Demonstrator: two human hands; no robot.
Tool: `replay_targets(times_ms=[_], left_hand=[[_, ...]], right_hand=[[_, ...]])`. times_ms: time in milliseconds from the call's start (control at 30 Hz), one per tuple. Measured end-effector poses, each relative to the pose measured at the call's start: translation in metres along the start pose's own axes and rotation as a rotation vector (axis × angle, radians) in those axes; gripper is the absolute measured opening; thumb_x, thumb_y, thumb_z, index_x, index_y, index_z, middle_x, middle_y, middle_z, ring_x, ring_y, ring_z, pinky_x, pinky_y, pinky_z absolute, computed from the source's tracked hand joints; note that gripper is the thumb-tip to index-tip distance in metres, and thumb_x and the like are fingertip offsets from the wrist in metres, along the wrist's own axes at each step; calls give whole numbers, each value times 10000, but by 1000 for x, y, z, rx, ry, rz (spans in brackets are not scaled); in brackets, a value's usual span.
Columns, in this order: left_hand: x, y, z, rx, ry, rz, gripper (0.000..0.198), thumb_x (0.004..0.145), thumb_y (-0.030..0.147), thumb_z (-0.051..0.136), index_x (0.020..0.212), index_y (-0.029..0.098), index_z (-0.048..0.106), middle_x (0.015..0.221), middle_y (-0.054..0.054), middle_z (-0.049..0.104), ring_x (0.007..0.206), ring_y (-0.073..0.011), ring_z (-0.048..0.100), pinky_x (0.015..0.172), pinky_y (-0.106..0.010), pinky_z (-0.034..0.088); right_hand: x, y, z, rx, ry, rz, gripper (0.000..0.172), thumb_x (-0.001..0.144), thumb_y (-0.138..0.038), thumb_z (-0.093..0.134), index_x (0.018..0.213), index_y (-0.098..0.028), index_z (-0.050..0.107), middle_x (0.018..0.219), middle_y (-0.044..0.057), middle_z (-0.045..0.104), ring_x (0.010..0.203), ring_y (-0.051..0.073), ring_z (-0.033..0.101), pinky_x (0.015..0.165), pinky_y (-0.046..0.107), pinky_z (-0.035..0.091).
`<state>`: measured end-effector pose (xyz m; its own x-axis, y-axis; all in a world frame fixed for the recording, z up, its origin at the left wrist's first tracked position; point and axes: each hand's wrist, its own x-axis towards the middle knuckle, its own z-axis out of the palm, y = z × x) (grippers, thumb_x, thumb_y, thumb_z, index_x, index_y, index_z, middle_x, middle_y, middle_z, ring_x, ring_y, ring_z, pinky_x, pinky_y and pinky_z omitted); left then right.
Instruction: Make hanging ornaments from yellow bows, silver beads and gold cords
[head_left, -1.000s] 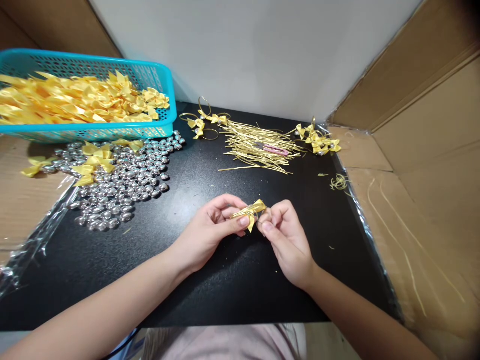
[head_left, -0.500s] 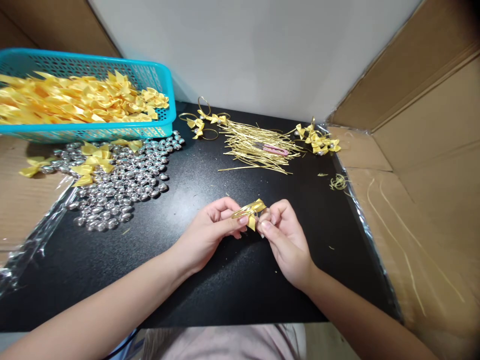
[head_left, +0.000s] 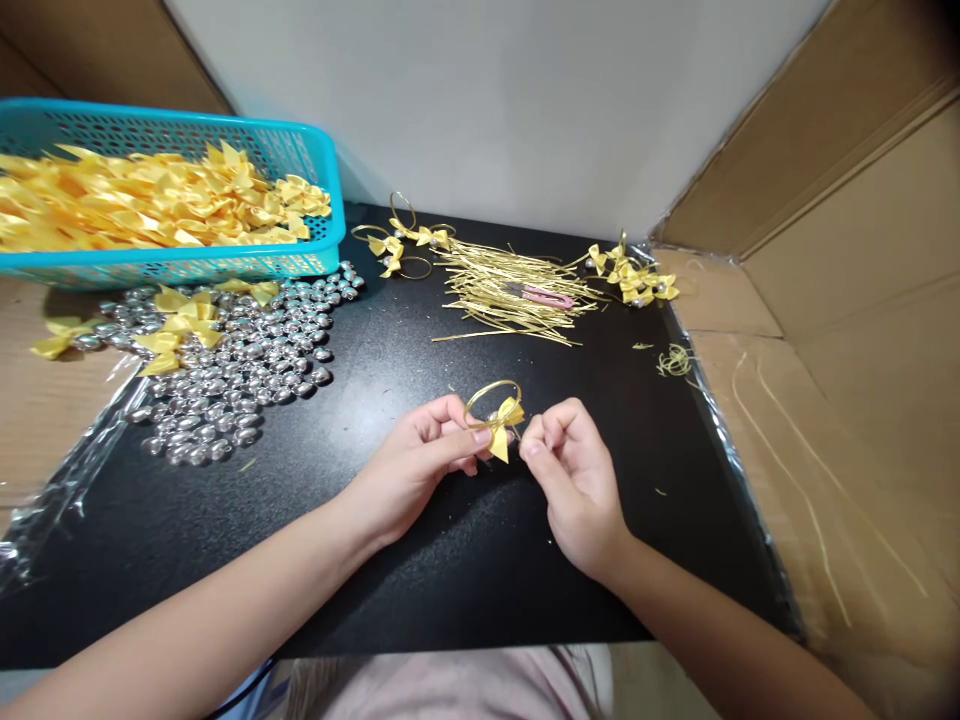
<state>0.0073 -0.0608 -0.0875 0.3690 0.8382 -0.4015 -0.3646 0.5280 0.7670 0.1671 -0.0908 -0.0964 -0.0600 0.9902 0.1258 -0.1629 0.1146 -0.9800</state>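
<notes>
My left hand (head_left: 431,445) pinches a gold wire ring (head_left: 491,390) between thumb and fingers, low over the table. A yellow ribbon bow (head_left: 503,430) is fixed on the ring, with a small silvery bead partly hidden beside it. Just to the right, my right hand (head_left: 574,470) is closed, thumb against the curled forefinger. A thin wire end reaches from the bow to its fingertips, and the tip of that wire is hidden in the pinch.
A turquoise basket (head_left: 337,200) of yellow bows stands back left. Silver beads (head_left: 247,365) with loose bows lie before it. Gold wire lengths (head_left: 495,290) with pink-handled snips (head_left: 547,297) are at the back, between bow-trimmed rings (head_left: 390,245) and more bows (head_left: 637,280). Wire scraps (head_left: 677,361) lie right.
The ring has turned from nearly edge-on to show its round opening, and the bow faces me more. My right hand has drawn slightly away from the bow.
</notes>
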Motion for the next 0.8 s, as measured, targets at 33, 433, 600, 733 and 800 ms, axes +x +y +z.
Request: replay_targets(times_ms=[33,433,600,733,800], left_hand=[[0,0,0,12,3,6,340,650,273,853,650,167,529,640,12,683,560,-69,543,556,-163,433],[2,0,-1,74,-8,74,320,662,244,844,627,163,536,538,45,629,554,-80,560,563,-174,411],[2,0,1,58,-13,74,328,639,249,859,634,163,543,547,44,637,529,-70,534,542,-168,401],[1,2,3,67,-6,62,368,613,275,875,613,162,525,530,49,615,514,-63,508,524,-157,387],[1,2,3,77,-2,62,369,615,281,872,609,162,522,531,50,609,519,-64,510,530,-159,390]], right_hand=[[0,-1,0,-13,2,4,207,929,-164,496,778,-224,368,669,-58,391,563,91,331,536,246,274],[1,-5,-2,-76,-36,15,200,909,-138,486,779,-229,364,662,-63,378,531,85,320,498,236,266],[-1,-4,-2,-21,-41,-3,185,915,-146,488,794,-230,376,685,-57,391,562,91,335,524,239,284],[-1,-4,-3,-14,-37,-11,180,916,-151,487,794,-228,379,685,-54,397,568,95,342,528,241,290],[0,-4,-3,-24,-36,-3,179,915,-157,488,792,-228,378,677,-54,393,561,95,339,522,241,287]])
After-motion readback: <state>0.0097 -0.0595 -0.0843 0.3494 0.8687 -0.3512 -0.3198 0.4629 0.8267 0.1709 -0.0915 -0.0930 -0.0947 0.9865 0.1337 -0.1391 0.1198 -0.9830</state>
